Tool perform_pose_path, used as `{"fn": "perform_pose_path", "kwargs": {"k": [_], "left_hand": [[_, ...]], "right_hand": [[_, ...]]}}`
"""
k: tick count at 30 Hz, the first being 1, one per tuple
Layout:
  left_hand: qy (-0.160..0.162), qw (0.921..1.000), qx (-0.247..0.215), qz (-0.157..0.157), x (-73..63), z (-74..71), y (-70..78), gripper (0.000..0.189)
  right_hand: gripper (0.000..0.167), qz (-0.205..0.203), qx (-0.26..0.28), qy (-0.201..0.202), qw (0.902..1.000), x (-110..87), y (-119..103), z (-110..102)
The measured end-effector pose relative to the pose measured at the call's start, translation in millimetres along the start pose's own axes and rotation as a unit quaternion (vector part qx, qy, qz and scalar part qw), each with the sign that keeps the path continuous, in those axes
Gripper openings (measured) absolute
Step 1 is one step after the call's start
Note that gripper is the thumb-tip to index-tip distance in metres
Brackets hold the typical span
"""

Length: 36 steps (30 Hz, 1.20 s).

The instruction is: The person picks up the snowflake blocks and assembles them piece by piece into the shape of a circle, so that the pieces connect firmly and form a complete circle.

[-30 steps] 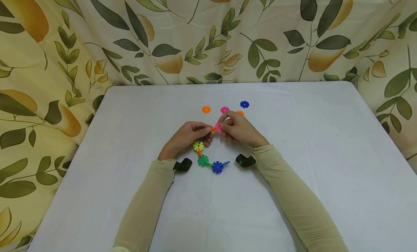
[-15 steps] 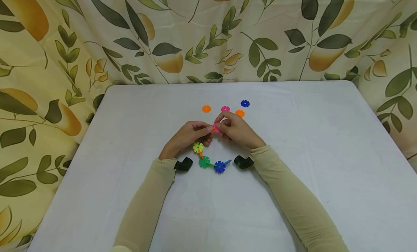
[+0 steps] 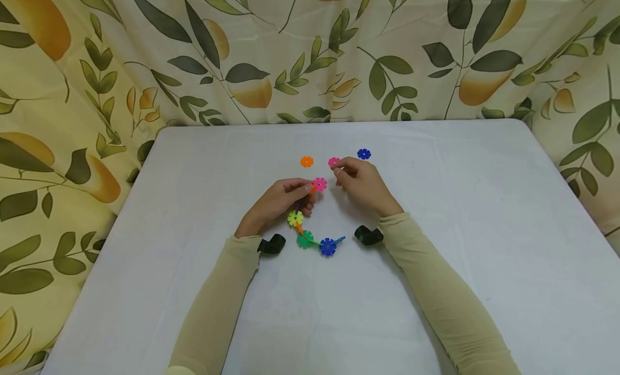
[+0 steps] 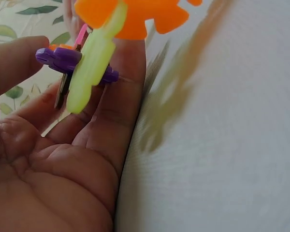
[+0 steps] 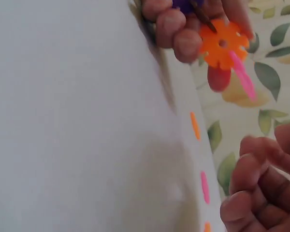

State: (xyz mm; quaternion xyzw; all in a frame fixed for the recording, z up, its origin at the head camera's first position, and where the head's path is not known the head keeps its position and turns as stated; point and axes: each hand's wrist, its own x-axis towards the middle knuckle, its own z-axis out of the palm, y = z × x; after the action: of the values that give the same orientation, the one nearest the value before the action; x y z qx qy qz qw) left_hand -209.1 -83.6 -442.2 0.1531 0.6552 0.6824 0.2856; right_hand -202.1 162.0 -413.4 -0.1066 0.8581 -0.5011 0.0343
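patterned curtain: cream, green-leaf and orange-fruit print, 9 through 12 to 3 o'clock | white counter: back edge at 12 o'clock, surface running to 6 o'clock

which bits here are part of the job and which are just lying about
Part of the job:
linked disc chain
left hand, holding it
right hand
loose pink disc, blue disc, orange disc, second orange disc: matching, so probably parts too

Just surroundings:
patterned cloth
white table
black wrist devices
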Motion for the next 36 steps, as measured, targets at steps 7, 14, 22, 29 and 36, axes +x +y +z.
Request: {"fn": "perform_pose_path", "kwargs": {"k": [7, 14, 22, 29, 36], "left_hand": [[0.02, 0.9998, -0.008, -0.004, -1.0, -1.7, -1.8, 0.03], [0.032, 0.9995, -0.006, -0.005, -1.6, -2.5, -2.0, 0.031], [0.025, 0.9997, 0.006, 0.006, -1.5, -3.1, -2.4, 0.041], [0.026, 0.9996, 0.014, 0.002, -0.5, -4.1, -4.2, 0.036], [0.033, 0.999, 0.026, -0.014, -1.0, -3.5, -3.3, 0.031]], "right_hand": [[0.026, -0.016, -0.06, 0.061, 0.9962, 2.2, 8.7, -16.1], [0.032, -0.008, -0.158, 0.061, 0.9855, 2.5, 21.2, -26.8], [0.036, 0.034, -0.194, 0.031, 0.9799, 1.0, 28.8, -26.3], [0.035, 0.033, -0.218, 0.028, 0.975, 2.0, 31.7, -24.0], [0.037, 0.009, -0.234, 0.038, 0.9714, 1.9, 34.3, -22.2]]}}
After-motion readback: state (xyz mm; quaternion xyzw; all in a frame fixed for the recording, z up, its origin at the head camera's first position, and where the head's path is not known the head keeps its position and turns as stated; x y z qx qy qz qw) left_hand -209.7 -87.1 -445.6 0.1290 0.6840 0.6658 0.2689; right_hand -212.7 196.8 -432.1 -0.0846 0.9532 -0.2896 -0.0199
